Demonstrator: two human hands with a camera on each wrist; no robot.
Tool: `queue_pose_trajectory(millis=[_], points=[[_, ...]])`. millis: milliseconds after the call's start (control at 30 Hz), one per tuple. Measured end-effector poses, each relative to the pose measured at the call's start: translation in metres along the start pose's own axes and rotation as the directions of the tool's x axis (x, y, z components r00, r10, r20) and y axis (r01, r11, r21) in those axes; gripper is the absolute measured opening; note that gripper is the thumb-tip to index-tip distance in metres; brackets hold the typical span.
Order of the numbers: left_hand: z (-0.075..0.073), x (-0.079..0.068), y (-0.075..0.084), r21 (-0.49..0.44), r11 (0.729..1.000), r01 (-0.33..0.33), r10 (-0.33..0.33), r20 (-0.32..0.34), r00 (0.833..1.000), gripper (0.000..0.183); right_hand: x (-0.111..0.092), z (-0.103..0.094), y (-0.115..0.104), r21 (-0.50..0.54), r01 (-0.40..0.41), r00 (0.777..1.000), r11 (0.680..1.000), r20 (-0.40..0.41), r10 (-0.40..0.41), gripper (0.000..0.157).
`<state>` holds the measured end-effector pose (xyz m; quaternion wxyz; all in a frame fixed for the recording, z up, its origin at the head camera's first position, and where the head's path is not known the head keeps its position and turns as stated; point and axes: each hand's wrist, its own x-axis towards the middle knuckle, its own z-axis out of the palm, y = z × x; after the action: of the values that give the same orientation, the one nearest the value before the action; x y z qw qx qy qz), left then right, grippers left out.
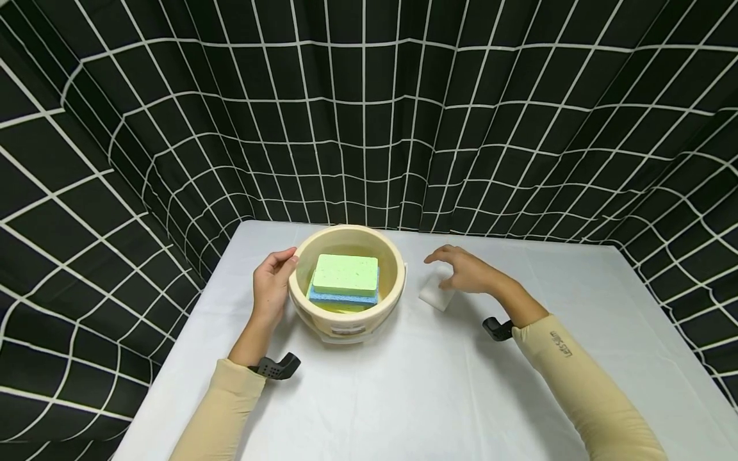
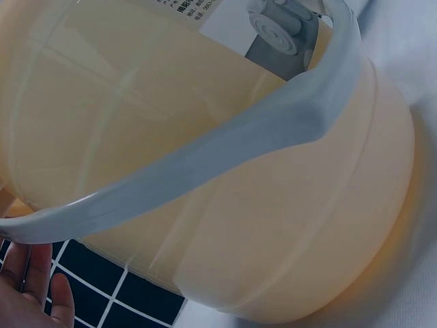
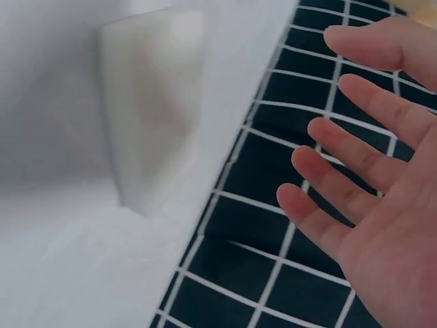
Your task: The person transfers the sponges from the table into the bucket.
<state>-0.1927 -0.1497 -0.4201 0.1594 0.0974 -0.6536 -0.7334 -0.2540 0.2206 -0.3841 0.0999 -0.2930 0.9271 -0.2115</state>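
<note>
A cream bucket (image 1: 305,314) stands on the white-covered table, with a pale handle (image 2: 205,157) hanging round its side. Inside it lies a stack of sponges: a light green sponge (image 1: 346,274) on top of a blue one (image 1: 343,298), with more yellow-green showing below. My left hand (image 1: 272,285) grips the bucket's left rim, thumb at the edge; part of that hand is hidden behind the handle in the left wrist view. Over a white block-shaped sponge (image 1: 434,296) to the right of the bucket hovers my right hand (image 1: 469,272), fingers spread and loosely bent, holding nothing.
The white tablecloth (image 1: 403,397) spreads out under everything. Behind and on both sides hangs a black curtain with a white grid (image 1: 369,128), meeting the table's back edge. A printed label (image 1: 348,330) is on the bucket's front.
</note>
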Motion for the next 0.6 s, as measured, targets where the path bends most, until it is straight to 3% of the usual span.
queue_pose_trajectory(millis=[200,600], points=[[0.0,0.0,0.0,-0.006,1.0,0.0,0.0,-0.002,1.0,0.027,0.002,0.014,0.014,-0.032,0.009,0.998,0.999,0.06,-0.007,0.058],[0.0,0.0,-0.001,-0.01,1.0,-0.004,0.004,-0.004,1.0,0.027,0.006,0.037,0.028,-0.267,0.005,0.994,0.964,0.11,0.026,0.064]])
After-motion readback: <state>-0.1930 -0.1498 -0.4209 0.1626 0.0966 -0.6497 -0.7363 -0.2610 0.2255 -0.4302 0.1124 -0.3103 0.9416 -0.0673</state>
